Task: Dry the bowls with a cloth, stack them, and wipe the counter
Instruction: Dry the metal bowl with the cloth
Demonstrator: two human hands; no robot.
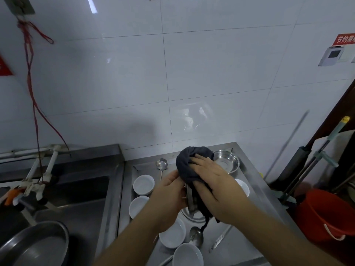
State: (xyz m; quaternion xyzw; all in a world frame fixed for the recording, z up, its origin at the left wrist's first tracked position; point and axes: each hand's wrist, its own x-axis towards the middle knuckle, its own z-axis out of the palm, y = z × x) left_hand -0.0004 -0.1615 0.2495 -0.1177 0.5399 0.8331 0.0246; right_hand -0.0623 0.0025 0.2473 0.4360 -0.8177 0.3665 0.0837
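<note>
A: Drying is the step in hand. Landmark for all positions: the table (pixel 247 169), stainless, with the sink (pixel 80 189) butting its left edge.

B: Largest item first?

A: A big metal basin (pixel 34 244) sits in the sink, left of the table. On the table's far right corner stands a steel bowl (pixel 226 161), upright. Held above the table's middle, tilted on edge, is the metal bowl (pixel 190 198) being dried; only a strip of its rim shows, the rest is wrapped in the dark cloth (pixel 189 164).

B: Hands?

A: Left hand (pixel 169 191) grips that bowl at its near rim, fingers curled round it. Right hand (pixel 209 179) presses the cloth against the bowl, fingers spread fairly flat over the fabric, thumb side tucked into it. A tail of cloth hangs down toward the table.

B: Smaller things?

A: White bowls (pixel 143 184) line the table's left side, down to its near edge, with one more by its right edge, half hidden behind the right wrist. None stacked yet. Two ladles (pixel 162 163) lie on the table, one far, one near.

B: Next move, your judgement?

A: Probably rotate the bowl under the cloth to finish it, then set it down as a stack base. Wet or dry, I cannot tell. Wiping the table comes last.
</note>
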